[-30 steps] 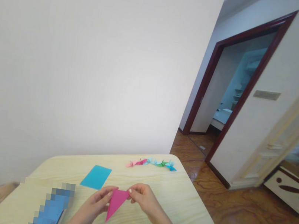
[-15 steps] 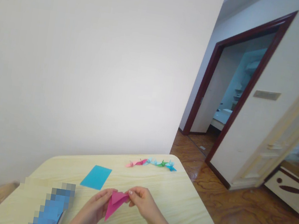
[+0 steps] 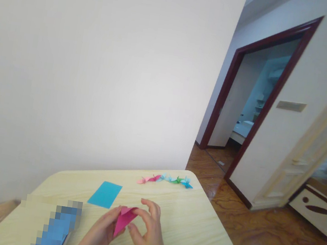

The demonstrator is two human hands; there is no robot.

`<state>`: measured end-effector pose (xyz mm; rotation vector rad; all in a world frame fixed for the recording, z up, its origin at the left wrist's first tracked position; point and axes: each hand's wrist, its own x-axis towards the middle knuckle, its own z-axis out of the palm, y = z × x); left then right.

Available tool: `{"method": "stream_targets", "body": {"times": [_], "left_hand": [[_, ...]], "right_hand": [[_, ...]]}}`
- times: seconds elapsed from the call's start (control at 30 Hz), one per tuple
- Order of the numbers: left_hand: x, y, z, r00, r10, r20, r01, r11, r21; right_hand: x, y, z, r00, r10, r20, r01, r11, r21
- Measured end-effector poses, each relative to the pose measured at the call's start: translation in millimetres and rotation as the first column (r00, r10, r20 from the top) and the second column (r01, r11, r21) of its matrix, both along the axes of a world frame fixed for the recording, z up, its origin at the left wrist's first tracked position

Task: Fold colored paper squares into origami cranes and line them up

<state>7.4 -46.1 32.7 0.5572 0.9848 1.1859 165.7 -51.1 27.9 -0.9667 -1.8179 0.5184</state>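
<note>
A folded piece of magenta origami paper (image 3: 124,220) is held up over the table, narrowing to a point at its lower end. My left hand (image 3: 106,226) is closed on its left side, thumb along the upper edge. My right hand (image 3: 149,227) is at the paper's right side with thumb and fingers spread apart. Its index fingertip touches the upper flap, while the thumb is close to the lower right edge. Beyond the hands, a flat blue paper sheet (image 3: 105,194) lies on the table.
Several small folded paper cranes (image 3: 178,180), pink, blue and green, form a row near the far edge of the wooden table (image 3: 197,222). A blurred-out blue object (image 3: 57,227) is at the left front. Behind the table rises a white wall (image 3: 112,70); a doorway opens at right.
My right hand has loosened its pinch on the magenta paper's right corner and spread its fingers. The upper flap now looks narrower and closer to the rest. My left hand keeps its hold.
</note>
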Motion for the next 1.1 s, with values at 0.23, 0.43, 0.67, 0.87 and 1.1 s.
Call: {"method": "stream_targets", "body": {"times": [0.23,0.43,0.67,0.87,1.1], "left_hand": [[0.0,-2.9,-4.5,0.999,0.050,0.016,-0.049,0.999,-0.005],[4.5,-5.1,-3.1,0.999,0.030,-0.023,-0.028,0.996,0.085],[1.2,-2.1,-10.9,0.995,0.088,-0.056,-0.081,0.990,0.111],[2.8,-3.4,-13.9,0.975,0.198,-0.101,-0.180,0.970,0.163],[8.3,-10.5,-13.7,0.936,0.255,-0.242,-0.201,0.953,0.226]], "right_hand": [[-2.6,-2.6,5.6,0.989,0.005,0.145,0.001,0.999,-0.037],[-1.7,-4.6,9.2,0.987,0.007,0.158,-0.003,1.000,-0.023],[-0.8,-2.9,2.0,1.000,0.005,-0.001,-0.005,1.000,0.007],[-9.9,0.6,-9.3,0.962,-0.040,-0.269,-0.051,0.946,-0.321],[-19.3,8.8,-4.6,0.893,-0.083,-0.443,-0.120,0.904,-0.410]]}}
